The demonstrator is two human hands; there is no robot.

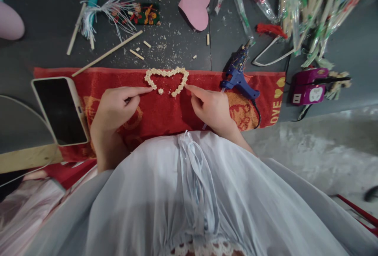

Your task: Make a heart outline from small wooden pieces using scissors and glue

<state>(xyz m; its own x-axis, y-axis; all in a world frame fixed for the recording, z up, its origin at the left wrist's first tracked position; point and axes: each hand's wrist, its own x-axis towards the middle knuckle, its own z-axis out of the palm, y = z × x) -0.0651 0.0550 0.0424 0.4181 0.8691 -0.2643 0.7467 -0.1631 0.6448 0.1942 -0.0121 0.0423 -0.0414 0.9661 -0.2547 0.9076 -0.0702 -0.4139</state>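
I judge the bead heart [167,80] light and fragile; my left hand [113,108] and right hand [212,106] hold nothing, forefingers touching its lower arms, where I'd steady it.

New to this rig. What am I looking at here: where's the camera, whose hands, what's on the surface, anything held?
There is no machine here: a person works with two bare hands. The single picture comes from a camera on that person's head, looking forward and down, so their pale garment fills the bottom.

The left hand and right hand each point an index finger at the ends of a heart outline made of small cream pieces, lying on a red towel. Neither hand visibly holds anything; both only touch the heart.

Also on the towel: a phone at the left and a blue glue gun at the right. Beyond it lie a pink heart cutout, wooden sticks and a purple power strip.
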